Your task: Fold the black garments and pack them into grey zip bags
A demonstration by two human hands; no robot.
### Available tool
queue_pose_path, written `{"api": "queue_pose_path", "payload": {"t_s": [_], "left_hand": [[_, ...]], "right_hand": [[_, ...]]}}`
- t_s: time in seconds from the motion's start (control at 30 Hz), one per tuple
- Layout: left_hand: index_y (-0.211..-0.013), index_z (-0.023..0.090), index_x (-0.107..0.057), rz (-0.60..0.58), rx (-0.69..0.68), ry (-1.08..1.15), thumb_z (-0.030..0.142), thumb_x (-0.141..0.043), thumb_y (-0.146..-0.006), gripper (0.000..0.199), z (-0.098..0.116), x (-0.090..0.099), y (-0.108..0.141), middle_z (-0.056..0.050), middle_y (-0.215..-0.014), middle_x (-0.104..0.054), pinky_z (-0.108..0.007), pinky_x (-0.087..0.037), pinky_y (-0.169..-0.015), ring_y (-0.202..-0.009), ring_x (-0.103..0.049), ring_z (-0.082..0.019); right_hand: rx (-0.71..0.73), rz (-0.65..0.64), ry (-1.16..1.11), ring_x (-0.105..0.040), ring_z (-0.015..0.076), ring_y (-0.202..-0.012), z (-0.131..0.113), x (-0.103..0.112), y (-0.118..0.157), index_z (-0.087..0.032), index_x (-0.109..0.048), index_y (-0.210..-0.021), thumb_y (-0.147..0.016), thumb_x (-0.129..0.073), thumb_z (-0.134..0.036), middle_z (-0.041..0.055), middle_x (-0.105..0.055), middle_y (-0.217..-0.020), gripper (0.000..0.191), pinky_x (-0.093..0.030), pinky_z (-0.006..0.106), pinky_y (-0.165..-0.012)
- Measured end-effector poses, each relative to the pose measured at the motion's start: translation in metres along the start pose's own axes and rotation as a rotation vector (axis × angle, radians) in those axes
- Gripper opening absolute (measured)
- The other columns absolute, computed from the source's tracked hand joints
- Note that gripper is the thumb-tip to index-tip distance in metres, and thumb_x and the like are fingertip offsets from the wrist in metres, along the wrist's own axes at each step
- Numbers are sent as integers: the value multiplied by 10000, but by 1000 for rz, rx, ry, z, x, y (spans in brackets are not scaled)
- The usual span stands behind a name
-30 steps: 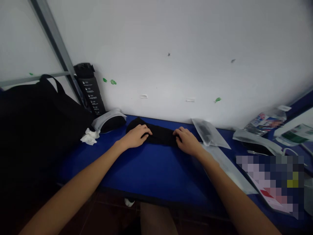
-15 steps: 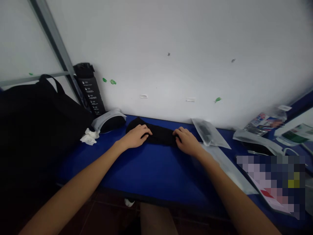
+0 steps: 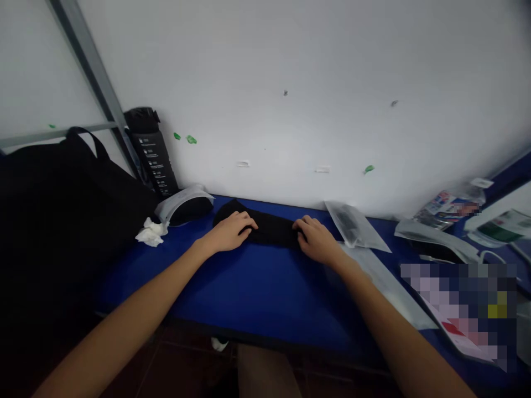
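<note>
A folded black cloth (image 3: 270,229) lies lengthwise on the blue table (image 3: 265,293), close to the white wall. My left hand (image 3: 228,232) rests on its left end with the fingers curled over the fabric. My right hand (image 3: 317,240) presses on its right end in the same way. The middle of the cloth shows between my hands, while both ends are hidden under them.
To the left stand a black bag (image 3: 62,221), a black water bottle (image 3: 151,152), crumpled white tissue (image 3: 151,233) and a black item in clear plastic (image 3: 185,205). To the right lie a translucent plastic bag (image 3: 352,224), further plastic packets (image 3: 435,243) and a blurred printed packet (image 3: 460,309).
</note>
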State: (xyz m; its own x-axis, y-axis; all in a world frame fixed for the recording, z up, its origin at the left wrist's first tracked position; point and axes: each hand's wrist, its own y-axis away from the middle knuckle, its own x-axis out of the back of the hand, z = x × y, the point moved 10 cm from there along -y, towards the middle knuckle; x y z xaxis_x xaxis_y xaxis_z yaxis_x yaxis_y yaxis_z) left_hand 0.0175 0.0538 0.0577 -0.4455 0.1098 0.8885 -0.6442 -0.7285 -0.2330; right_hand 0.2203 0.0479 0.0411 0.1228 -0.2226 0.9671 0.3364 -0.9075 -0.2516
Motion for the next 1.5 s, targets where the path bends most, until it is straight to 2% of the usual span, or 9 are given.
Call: {"api": "queue_pose_path", "payload": {"t_s": [1.23, 1.5], "left_hand": [[-1232, 240, -695, -3, -6, -14, 246, -461, -1046, 299, 2, -1, 0, -75, -1232, -656, -428, -510, -1002, -1145, -584, -263], [-1234, 252, -699, -8, 2, 2, 258, -459, -1045, 305, 1, 0, 0, -76, -1222, -656, -425, -513, -987, -1137, -586, -264]], "right_hand": [[-18, -39, 45, -577, 273, -1033, -7, 2, 3, -178, -630, -1191, -983, -469, -132, 132, -624, -1194, 267, -420, 362, -814], [-18, -42, 40, -570, 284, -1047, -8, 3, 3, -170, -630, -1185, -979, -463, -127, 137, -622, -1197, 269, -425, 380, -835]]}}
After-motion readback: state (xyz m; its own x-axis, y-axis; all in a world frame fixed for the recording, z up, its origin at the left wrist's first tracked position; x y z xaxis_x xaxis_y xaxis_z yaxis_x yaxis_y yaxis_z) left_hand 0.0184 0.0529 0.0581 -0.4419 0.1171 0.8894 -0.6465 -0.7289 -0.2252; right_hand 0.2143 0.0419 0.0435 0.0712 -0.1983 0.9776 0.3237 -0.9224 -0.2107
